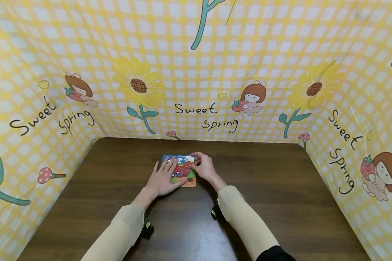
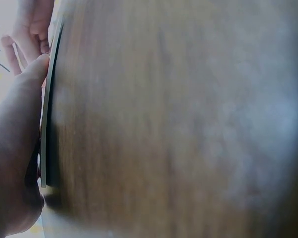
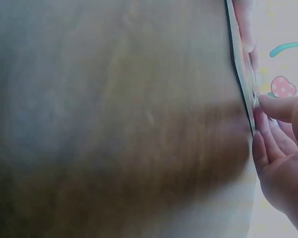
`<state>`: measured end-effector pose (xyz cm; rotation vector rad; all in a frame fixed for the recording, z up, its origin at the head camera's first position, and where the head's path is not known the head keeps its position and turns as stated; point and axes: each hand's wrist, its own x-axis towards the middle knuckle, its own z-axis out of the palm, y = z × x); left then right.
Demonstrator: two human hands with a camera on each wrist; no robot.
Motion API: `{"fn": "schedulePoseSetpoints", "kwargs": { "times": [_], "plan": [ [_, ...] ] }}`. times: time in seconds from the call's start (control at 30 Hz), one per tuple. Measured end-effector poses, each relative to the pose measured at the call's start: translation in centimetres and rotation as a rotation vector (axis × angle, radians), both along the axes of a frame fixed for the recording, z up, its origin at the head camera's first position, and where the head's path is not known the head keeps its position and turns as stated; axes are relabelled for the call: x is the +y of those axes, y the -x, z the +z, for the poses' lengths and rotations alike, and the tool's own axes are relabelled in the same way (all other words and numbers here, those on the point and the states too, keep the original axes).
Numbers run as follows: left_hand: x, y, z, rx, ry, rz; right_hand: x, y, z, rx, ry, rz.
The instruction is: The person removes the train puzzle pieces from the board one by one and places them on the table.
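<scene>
A small square picture board [image 1: 184,183], printed with a red vehicle, green plants and blue sky, lies on the brown table. My left hand [image 1: 164,180] rests spread across its left part, fingers straight, thumb along the lower edge. In the left wrist view the left hand [image 2: 15,114] lies over the board's thin edge [image 2: 48,109]. My right hand [image 1: 205,167] is at the board's upper right side, with the thumb on the picture and the fingers bent at the edge. The right wrist view shows the right hand [image 3: 283,148] pinching at the board's edge [image 3: 242,79].
The dark wood-grain table [image 1: 264,203] extends around the board. Yellow checked cloth [image 1: 196,72] with printed flowers and lettering rises at the back and both sides. A small black device [image 1: 147,228] sits at the left wrist, another [image 1: 214,212] at the right.
</scene>
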<state>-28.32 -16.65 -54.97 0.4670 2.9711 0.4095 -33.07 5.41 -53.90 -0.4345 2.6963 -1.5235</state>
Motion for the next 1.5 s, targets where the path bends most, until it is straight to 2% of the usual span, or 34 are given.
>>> {"fn": "schedulePoseSetpoints", "kwargs": {
  "times": [0.2, 0.53, 0.83, 1.07, 1.27, 1.5],
  "plan": [
    [-0.1, 0.1, -0.1, 0.002, 0.013, 0.000, 0.4, 0.1, -0.1, -0.063, 0.107, -0.020],
    [-0.1, 0.1, -0.3, 0.006, 0.016, -0.001, 0.1, 0.6, -0.3, -0.080, 0.153, -0.118],
    [-0.2, 0.2, -0.5, 0.016, 0.009, -0.005, -0.7, 0.5, 0.0, -0.078, 0.181, -0.257],
    [-0.2, 0.0, -0.3, 0.016, 0.013, -0.006, -0.7, 0.3, -0.1, -0.084, 0.226, -0.305],
    [-0.2, 0.1, -0.4, 0.018, 0.005, -0.003, -0.1, 0.5, -0.1, -0.133, 0.309, -0.267],
    [-0.1, 0.2, -0.6, 0.008, -0.004, 0.001, 0.8, 0.8, 0.1, -0.176, 0.346, -0.127]
  ]
}}
